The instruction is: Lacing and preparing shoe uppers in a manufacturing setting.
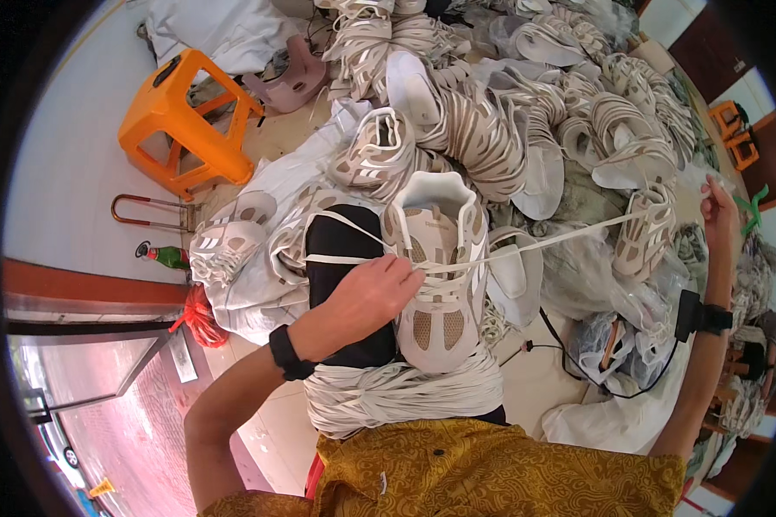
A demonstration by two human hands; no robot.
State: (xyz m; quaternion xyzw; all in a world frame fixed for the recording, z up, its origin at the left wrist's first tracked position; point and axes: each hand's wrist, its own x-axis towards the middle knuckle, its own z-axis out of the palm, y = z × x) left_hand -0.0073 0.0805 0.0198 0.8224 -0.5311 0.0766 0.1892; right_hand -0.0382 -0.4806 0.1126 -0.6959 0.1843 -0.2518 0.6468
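Observation:
A beige and white sneaker [440, 332] rests upright on my lap, its toe toward me and partly laced. My left hand [371, 293] is closed at the lacing, its fingertips pinching the cream shoelace [569, 233] near the left eyelets. One loose lace end loops left from the shoe over a black surface [345, 228], which looks like my knee. Far out to the right, my right hand [718, 211] is raised with fingers curled, pulling the lace's other length taut. A thick bundle of cream shoelaces [397, 398] lies across my lap below the shoe.
Piles of similar shoes and uppers [483, 138] cover the floor ahead, some on white sacks [267, 293]. An orange plastic stool [185, 121] stands at the far left, with a red plastic bag [203, 317] nearer. A black cable [612, 392] runs to my right wrist.

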